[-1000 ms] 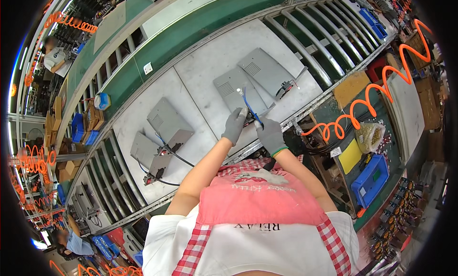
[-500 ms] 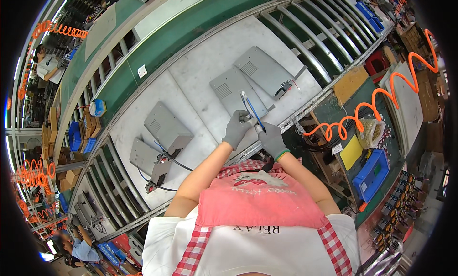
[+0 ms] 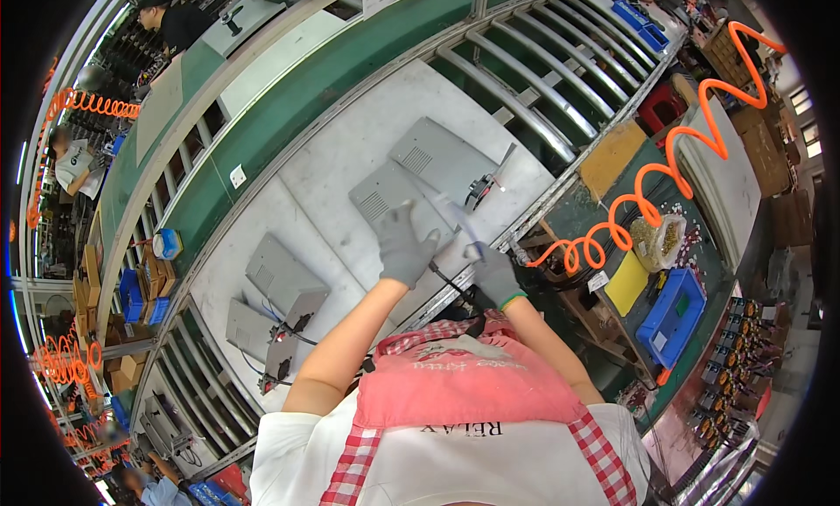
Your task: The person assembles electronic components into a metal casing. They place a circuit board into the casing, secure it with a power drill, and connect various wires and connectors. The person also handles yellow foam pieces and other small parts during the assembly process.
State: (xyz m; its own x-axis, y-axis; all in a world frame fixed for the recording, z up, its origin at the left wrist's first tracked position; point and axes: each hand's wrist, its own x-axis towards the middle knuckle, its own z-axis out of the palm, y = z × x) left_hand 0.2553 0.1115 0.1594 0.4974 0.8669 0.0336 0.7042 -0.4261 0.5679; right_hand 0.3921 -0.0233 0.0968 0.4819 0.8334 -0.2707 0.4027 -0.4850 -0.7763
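My left hand (image 3: pixel 405 245), in a grey glove, is raised over the front grey metal panel (image 3: pixel 374 191), its fingers apart and the thumb spread to the right. A black cable (image 3: pixel 451 281) runs from beside its palm down toward my apron. To the right, my gloved right hand (image 3: pixel 497 276) is closed around a bluish wire (image 3: pixel 465 220), whose free end is smeared by motion. Behind lies a second vented grey panel (image 3: pixel 444 156), with a small black part with red wire (image 3: pixel 479 191) at its right edge.
Two more grey panels (image 3: pixel 286 274) with black fittings and cables lie to the left on the pale board (image 3: pixel 324 173). Metal rollers (image 3: pixel 516 94) continue at the far right. An orange coiled hose (image 3: pixel 647 204), a blue tray (image 3: pixel 674 318) and a yellow sheet (image 3: pixel 626 283) are on the right side.
My left hand has moved left, away from my right hand, and its fingers have spread. The wire in my right hand has swung and blurred. The whole view has shifted slightly.
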